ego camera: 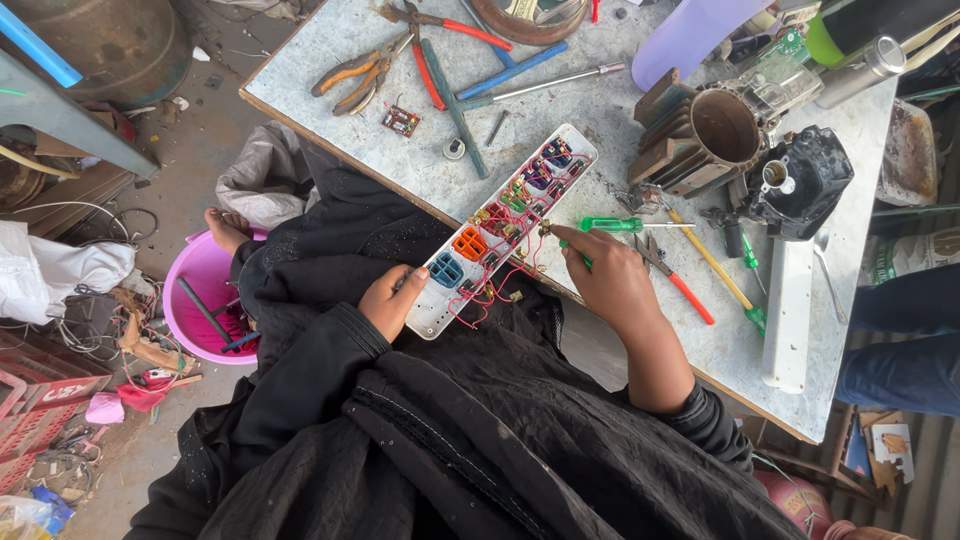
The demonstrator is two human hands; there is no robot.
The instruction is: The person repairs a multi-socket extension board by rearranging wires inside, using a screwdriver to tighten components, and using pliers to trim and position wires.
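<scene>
Fingers of the left hand clench the near end of an opened white power strip, thumb on its rim, so that grip is closed on the strip. Its shell works as a shallow tray: inside sit blue, orange, green and purple socket blocks in a row, with brass contacts and red wires running along them. The strip lies tilted, its far end on the desk toward 1 o'clock, its near end over the person's lap. At 3 o'clock of the strip, the right hand pinches a green-handled screwdriver, grip shut on it, fingertips just beside the strip's wiring. Farther out at 2 o'clock stand a metal motor housing and a black casing. At 11 o'clock lie orange pliers. At 9 o'clock, on the floor, a pink tub holds a few rods.
</scene>
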